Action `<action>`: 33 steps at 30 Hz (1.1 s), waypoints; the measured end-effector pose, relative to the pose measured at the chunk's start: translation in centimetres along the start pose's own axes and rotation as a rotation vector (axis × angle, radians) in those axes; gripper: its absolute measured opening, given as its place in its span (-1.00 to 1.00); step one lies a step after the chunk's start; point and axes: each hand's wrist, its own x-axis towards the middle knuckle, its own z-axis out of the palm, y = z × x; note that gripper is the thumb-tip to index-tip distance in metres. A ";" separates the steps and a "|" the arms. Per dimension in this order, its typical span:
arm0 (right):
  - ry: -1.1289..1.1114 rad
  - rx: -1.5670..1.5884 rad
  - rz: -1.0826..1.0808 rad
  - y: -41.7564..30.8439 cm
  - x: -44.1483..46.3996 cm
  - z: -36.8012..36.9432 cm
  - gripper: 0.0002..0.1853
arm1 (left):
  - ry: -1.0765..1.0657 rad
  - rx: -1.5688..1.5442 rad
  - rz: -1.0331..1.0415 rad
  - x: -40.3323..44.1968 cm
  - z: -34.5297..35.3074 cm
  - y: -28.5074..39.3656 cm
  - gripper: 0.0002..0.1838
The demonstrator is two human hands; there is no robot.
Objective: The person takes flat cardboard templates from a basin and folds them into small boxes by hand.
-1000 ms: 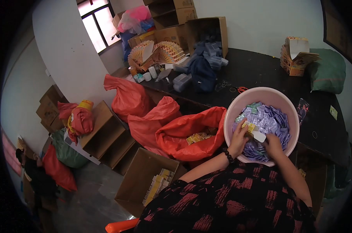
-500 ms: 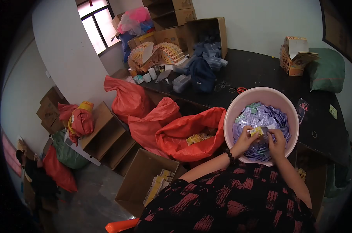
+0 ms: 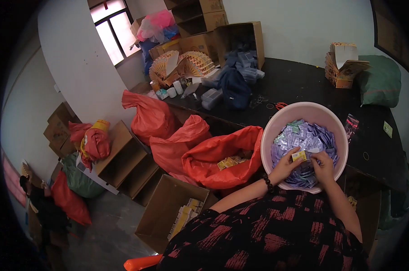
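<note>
My left hand (image 3: 283, 165) is closed around a small yellow-and-white box (image 3: 299, 156), held above a pale pink tub (image 3: 267, 132). At the box's right end are the pinched fingers of my right hand (image 3: 323, 167), which touch its pale end part. Whether a sachet is also between those fingers, I cannot make out. Beneath both hands the tub holds a heap of small purple sachets (image 3: 306, 134), with a few greenish ones at the far side.
Left of the tub, an open red sack (image 3: 202, 169) contains small yellow boxes (image 3: 231, 162). A cardboard carton (image 3: 157, 210) with more boxes stands nearer. On the black table (image 3: 295, 81) are orange-handled scissors (image 3: 281, 105) and a green sack (image 3: 379, 83). Another person (image 3: 39, 203) is far left.
The small box has turned slightly in my left hand, showing more of its yellow side. My right fingers have shifted a little along its end. Both hands stay over the tub.
</note>
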 end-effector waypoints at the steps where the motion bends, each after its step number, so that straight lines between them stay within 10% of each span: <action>1: 0.000 0.000 0.000 0.3 0.0 -0.1 -0.89 | 0.000 0.000 0.000 0.0 0.0 -0.1 -0.43; 33: -0.122 -0.012 -0.312 -2.9 -0.5 0.3 -0.64 | -0.207 -0.682 -0.419 -0.6 -0.8 1.5 -0.63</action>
